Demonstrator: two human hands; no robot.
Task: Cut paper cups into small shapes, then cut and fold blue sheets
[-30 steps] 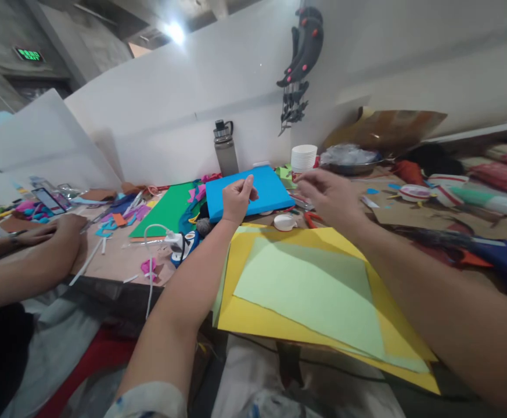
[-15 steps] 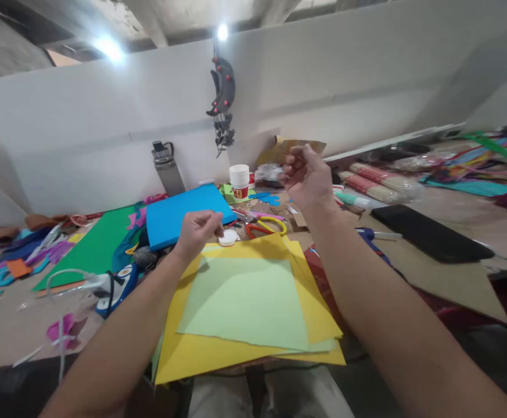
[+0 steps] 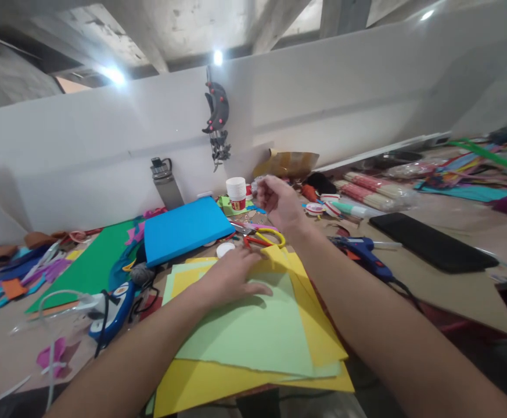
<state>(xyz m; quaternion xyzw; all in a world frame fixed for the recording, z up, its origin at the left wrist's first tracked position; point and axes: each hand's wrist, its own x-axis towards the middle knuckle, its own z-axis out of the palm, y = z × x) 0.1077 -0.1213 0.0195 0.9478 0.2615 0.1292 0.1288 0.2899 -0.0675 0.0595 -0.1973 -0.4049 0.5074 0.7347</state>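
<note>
My left hand (image 3: 231, 277) lies flat, grip released, on the light green sheet (image 3: 253, 331) topping the yellow paper (image 3: 192, 383) on the desk (image 3: 466, 290). My right hand (image 3: 279, 203) hovers clenched above the scissors (image 3: 262, 237); whether it pinches anything, I cannot tell.

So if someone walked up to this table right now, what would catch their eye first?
Probably the stack of yellow and green paper at the near edge, with the left hand lying flat on it. Behind it a blue sheet stands out in the middle of the table, and the right hand is raised in a loose fist above the scissors. A dark moon ornament hangs on the white wall.
</note>
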